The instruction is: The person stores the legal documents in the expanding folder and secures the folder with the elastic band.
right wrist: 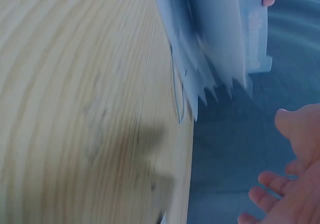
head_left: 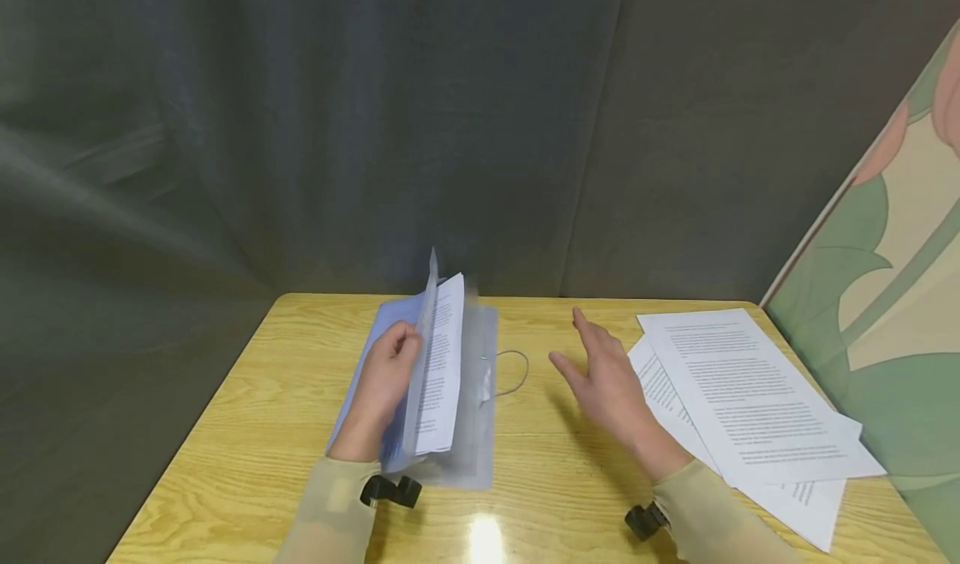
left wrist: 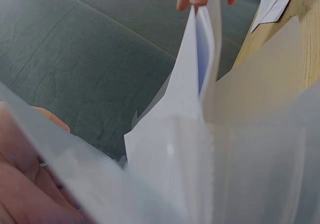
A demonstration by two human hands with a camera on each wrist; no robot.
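A translucent blue document folder (head_left: 480,460) lies spread on the table, with several leaves standing up. My left hand (head_left: 384,374) pinches a clear plastic leaf (head_left: 425,331) of it between thumb and fingers and keeps it raised. Beside that leaf, printed sheets (head_left: 441,381) stand inside the folder, also seen as white paper (left wrist: 165,104) in the left wrist view. A thin elastic cord (head_left: 527,371) loops out from the folder's right edge. My right hand (head_left: 606,385) hovers right of the folder, fingers extended, holding nothing; the right wrist view shows its spread fingers (right wrist: 272,181).
Loose printed sheets (head_left: 750,397) lie overlapping on the right side of the wooden table (head_left: 247,406). A dark curtain (head_left: 480,131) hangs behind the table's far edge. A floral panel (head_left: 900,297) stands along the right side.
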